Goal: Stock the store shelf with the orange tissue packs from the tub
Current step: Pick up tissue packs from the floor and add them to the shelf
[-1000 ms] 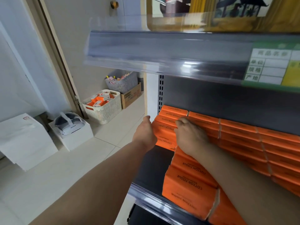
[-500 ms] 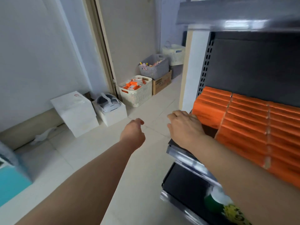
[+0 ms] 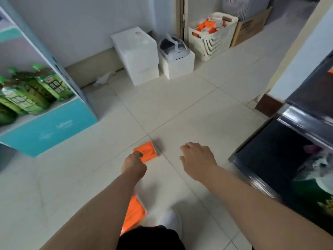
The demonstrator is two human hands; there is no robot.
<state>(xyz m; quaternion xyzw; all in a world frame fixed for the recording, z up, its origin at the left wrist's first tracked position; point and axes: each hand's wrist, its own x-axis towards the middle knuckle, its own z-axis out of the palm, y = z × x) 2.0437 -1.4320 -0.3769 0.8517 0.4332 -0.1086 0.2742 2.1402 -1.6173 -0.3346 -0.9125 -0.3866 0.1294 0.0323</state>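
Left hand: the left hand, at lower centre of the frame, is curled with knuckles up; its fingertips overlap the near edge of an orange pack lying flat on the floor. Whether they touch or grip it cannot be told.
Right hand: the right hand, just right of centre, hangs palm down with fingers loosely bent and slightly spread, holding nothing; it is clear of the pack, which lies to its left.
Second pack: another orange pack lies on the floor lower in the frame, partly hidden by the left forearm, next to a white shoe.
Tub: a cream slotted tub stands at upper right centre against the wall, well apart from both hands, with more orange packs heaped inside.
Shelf: the dark shelf runs along the right edge of the frame, near the right forearm; blurred goods sit on its lower level.
Between hands and tub: bare pale tile floor.
Beside tub: two white boxes to its left, one bearing a headset; a cardboard box to its right.
Left edge: a teal display stand with green bottles.
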